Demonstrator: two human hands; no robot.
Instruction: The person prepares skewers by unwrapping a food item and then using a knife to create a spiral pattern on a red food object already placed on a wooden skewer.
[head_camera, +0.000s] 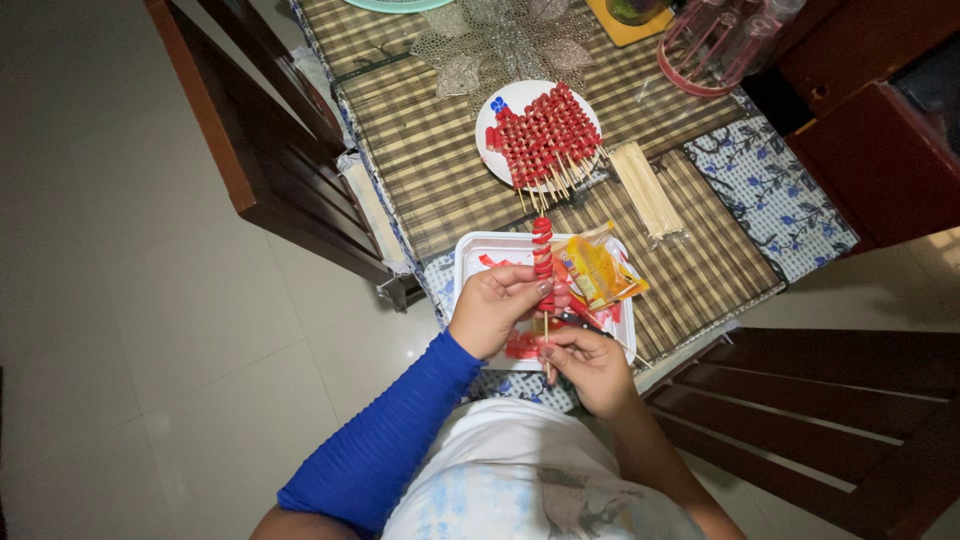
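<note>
Both hands (545, 335) grip a sausage skewer (543, 262) — over the tray's (470, 250) near edge.

pink rack (712, 50) cut off, tray (470, 262) contents unclear

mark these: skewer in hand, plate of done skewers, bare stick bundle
Held skewer (542, 245), head view: on the red pieces.
Plate (490, 128), head view: bare white rim, left.
Bare stick bundle (646, 188), head view: mid-bundle.
</note>
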